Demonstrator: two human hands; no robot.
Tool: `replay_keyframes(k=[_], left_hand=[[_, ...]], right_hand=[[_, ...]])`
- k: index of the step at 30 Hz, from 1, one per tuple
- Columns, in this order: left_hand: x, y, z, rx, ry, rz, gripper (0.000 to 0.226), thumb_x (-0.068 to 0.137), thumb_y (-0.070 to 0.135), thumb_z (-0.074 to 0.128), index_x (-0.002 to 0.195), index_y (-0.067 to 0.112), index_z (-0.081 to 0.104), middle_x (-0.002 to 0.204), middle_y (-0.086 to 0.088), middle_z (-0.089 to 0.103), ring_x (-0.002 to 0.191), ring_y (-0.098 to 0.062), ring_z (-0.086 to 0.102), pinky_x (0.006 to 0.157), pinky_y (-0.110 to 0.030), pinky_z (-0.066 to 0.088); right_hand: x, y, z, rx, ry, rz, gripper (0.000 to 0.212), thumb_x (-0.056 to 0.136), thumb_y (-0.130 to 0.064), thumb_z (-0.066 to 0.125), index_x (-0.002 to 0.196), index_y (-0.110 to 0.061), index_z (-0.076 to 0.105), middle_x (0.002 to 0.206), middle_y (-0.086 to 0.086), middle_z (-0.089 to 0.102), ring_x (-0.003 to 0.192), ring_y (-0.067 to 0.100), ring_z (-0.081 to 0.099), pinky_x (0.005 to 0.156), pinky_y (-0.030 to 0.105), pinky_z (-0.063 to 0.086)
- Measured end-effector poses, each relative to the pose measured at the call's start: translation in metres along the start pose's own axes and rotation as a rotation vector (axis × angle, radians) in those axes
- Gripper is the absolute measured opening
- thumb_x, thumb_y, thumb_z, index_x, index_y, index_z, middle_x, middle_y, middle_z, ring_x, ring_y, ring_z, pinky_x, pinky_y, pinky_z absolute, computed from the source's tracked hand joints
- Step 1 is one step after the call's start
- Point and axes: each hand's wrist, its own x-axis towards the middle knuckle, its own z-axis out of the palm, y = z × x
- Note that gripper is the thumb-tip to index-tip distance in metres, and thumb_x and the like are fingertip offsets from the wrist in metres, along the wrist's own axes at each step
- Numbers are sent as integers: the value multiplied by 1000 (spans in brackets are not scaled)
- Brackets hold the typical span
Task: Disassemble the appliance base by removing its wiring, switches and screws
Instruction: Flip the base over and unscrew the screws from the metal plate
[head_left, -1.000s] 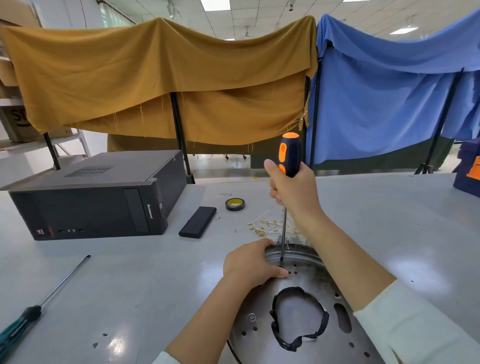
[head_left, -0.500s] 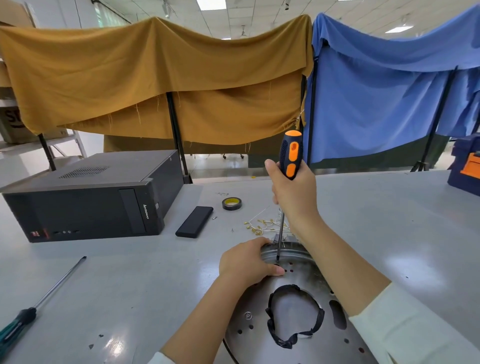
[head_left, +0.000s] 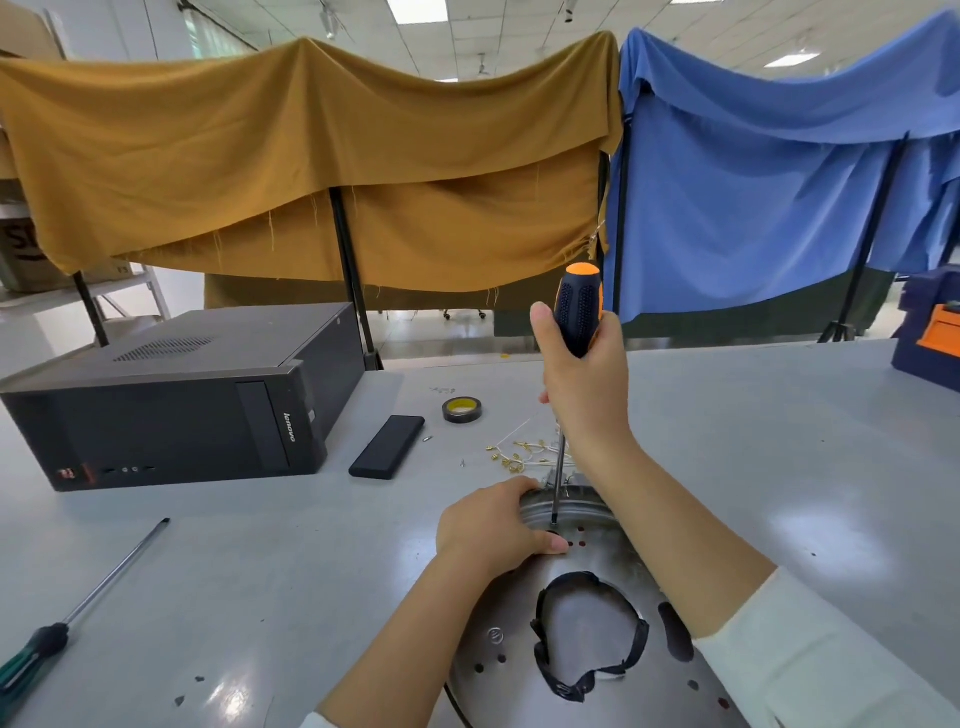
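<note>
The round metal appliance base (head_left: 524, 670) lies flat on the grey table in front of me, with a black gasket ring (head_left: 589, 642) around its centre hole. My left hand (head_left: 491, 525) presses on the base's far left rim, fingers curled over the edge. My right hand (head_left: 584, 387) grips the black and orange handle of a screwdriver (head_left: 576, 312) held upright. Its shaft runs down and the tip sits at a screw hole (head_left: 553, 530) near my left fingertips. Small gold terminals and pale wires (head_left: 519, 452) lie on the table just behind the base.
A black desktop computer case (head_left: 176, 400) lies at the left. A black flat box (head_left: 387, 453) and a tape roll (head_left: 462, 409) sit beyond the base. A long green-handled screwdriver (head_left: 78, 613) rests near left. Cloth-draped racks (head_left: 332, 166) stand behind the table.
The view has shifted slightly. Both hands and the screwdriver stay in nearly the same place on the base.
</note>
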Motion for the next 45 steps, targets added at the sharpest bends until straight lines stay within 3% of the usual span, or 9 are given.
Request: replay_keyframes(k=[7, 12, 15, 22, 30, 32, 37, 39, 45], left_hand=[[0, 2, -1, 3, 6, 0, 68, 61, 67, 70, 121, 45, 47, 108, 14, 63, 98, -14, 60, 70, -26, 38], [0, 1, 0, 10, 10, 3, 71, 61, 68, 69, 124, 45, 44, 113, 14, 61, 104, -14, 57, 72, -26, 37], [0, 0, 0, 18, 4, 5, 72, 62, 68, 68, 126, 45, 43, 114, 14, 61, 105, -14, 57, 73, -26, 37], [-1, 1, -1, 2, -1, 8, 66, 63, 66, 69, 121, 45, 46, 108, 13, 64, 98, -14, 60, 75, -26, 41], [-1, 0, 0, -10, 7, 3, 73, 63, 65, 69, 128, 45, 43, 117, 14, 60, 108, -13, 56, 78, -24, 39], [-1, 0, 1, -1, 6, 4, 72, 63, 65, 69, 128, 45, 43, 117, 13, 60, 108, -13, 56, 77, -25, 39], [-1, 1, 0, 3, 7, 11, 69, 62, 66, 70, 123, 44, 46, 110, 13, 63, 98, -14, 61, 75, -26, 42], [-1, 1, 0, -3, 8, 12, 69, 62, 66, 70, 122, 44, 46, 107, 13, 64, 95, -14, 62, 73, -26, 41], [0, 0, 0, 8, 14, 17, 73, 64, 66, 69, 128, 44, 43, 118, 12, 60, 109, -14, 56, 77, -25, 37]], right_hand=[[31, -7, -21, 271, -702, 327, 35, 85, -16, 55, 59, -18, 32, 46, -3, 27, 36, 11, 19, 39, 21, 12], [10, 2, -7, -94, -128, 23, 22, 86, -24, 65, 73, -20, 48, 57, -1, 48, 43, 9, 46, 44, 20, 45], [4, 6, -2, 12, 60, 15, 21, 86, -26, 66, 73, -25, 50, 60, -6, 49, 49, 8, 47, 46, 21, 44], [21, -10, -17, 215, -936, 310, 34, 84, -9, 57, 56, -23, 42, 47, -6, 29, 40, 9, 22, 37, 17, 22], [2, 3, -1, -127, 70, -16, 16, 87, -25, 63, 78, -24, 50, 67, 1, 51, 61, 17, 50, 57, 37, 50], [5, 0, -2, -55, 10, 42, 21, 85, -15, 61, 73, -22, 46, 62, -2, 44, 55, 14, 42, 47, 29, 42], [20, -10, -18, 125, -742, 317, 29, 73, -4, 49, 59, -19, 28, 53, -3, 29, 46, 12, 29, 40, 19, 20], [25, -13, -25, 217, -863, 359, 32, 75, -3, 48, 63, -17, 22, 52, -4, 29, 46, 12, 27, 41, 19, 19], [12, -4, -17, -82, -133, 37, 19, 84, -19, 68, 78, -16, 50, 62, 1, 51, 47, 10, 51, 49, 29, 51]])
